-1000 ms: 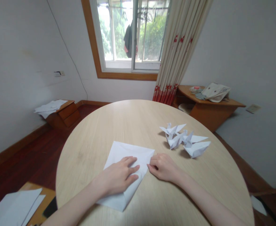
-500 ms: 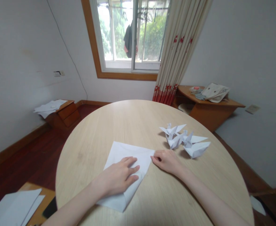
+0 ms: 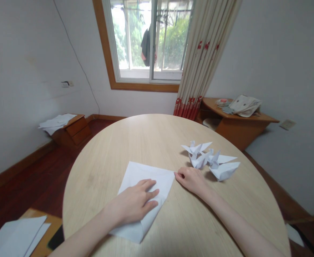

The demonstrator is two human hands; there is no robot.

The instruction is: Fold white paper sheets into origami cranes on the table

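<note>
A white sheet of paper [image 3: 141, 173] lies on the round table, with a folded edge along its lower right side. My left hand [image 3: 138, 200] rests flat on the sheet, fingers spread, and covers its middle. At the sheet's right corner is my right hand [image 3: 190, 178], its fingers curled and the thumb and fingertips closed on the corner. Several folded paper cranes [image 3: 224, 171] stand close together just beyond my right hand, to the right.
The round wooden table [image 3: 106, 153] fills the middle of the view. Loose white sheets [image 3: 15, 233] lie on a low surface at lower left, and more papers [image 3: 56, 121] on a small cabinet. A corner shelf [image 3: 242, 123] at right holds a cloth bag [image 3: 245, 106].
My right hand has shifted slightly up and to the right at the paper's corner. My left hand stays flat on the sheet.
</note>
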